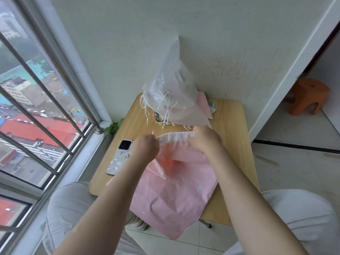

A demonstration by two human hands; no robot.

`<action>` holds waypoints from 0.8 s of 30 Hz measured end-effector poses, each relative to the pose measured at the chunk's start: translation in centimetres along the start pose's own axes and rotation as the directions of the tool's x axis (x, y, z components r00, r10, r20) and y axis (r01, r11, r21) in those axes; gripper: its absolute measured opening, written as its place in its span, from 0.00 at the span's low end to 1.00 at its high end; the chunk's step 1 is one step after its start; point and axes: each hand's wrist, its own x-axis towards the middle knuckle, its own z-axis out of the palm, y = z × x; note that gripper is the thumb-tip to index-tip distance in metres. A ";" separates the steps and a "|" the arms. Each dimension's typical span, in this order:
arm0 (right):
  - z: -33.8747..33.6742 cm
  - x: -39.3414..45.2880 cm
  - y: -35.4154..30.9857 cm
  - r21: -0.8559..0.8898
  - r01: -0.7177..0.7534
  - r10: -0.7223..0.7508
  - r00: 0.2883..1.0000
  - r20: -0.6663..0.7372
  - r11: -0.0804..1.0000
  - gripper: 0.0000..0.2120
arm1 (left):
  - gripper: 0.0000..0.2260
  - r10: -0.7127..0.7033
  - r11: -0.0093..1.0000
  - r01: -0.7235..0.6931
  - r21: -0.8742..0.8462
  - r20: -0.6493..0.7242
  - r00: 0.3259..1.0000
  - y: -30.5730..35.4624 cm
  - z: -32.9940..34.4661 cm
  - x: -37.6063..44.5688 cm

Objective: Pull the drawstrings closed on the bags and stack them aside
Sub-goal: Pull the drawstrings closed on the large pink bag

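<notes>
We see a small wooden table (230, 137) pushed against the wall, its near edge partly covered by the bags and our arms. Largest thing on it is the pink bag (165, 196) lying flat, its bottom hanging off the near edge toward the floor; faint white dots on it, pattern hard to read. A second, smaller pink bag (174, 146) is lifted above it, its gathered whitish top hem stretched between both hands. At the back of the table sits a white plastic bag (171, 85) leaning on the wall, over a pile of finished bags (184, 115) with white drawstrings (166, 105) dangling; how many bags are in the pile we cannot tell, most of it is hidden under the plastic. A phone (120, 157) lies face down at the left side of the table, just beside our left forearm. Left hand (146, 147) is curled in a fist at the left end of the hem; fingers face away, so whether it pinches cord or cloth we cannot tell. Right hand (204, 138) is curled over the right end of the hem, gripping it; fingertips hidden. An orange stool (307, 96) stands beyond the doorway, partly cut by the frame. A bit of green plant (113, 128) peeks from behind the table's left edge.
</notes>
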 end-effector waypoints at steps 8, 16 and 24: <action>-2.2 0.1 4.4 0.113 -0.183 0.161 0.971 0.174 0.977 0.23 | 0.15 -0.101 0.993 0.098 -0.069 -0.032 0.994 -2.0 1.9 0.4; -1.3 0.1 5.8 0.949 -0.304 0.351 0.900 0.259 0.080 0.09 | 0.15 -0.164 0.975 0.126 -0.184 -0.212 0.963 -4.6 3.4 -0.3; 0.5 0.1 6.7 0.768 -0.030 0.334 0.889 0.314 -0.640 0.10 | 0.16 -0.426 0.831 0.377 -0.410 -0.033 0.904 -5.2 3.2 -0.4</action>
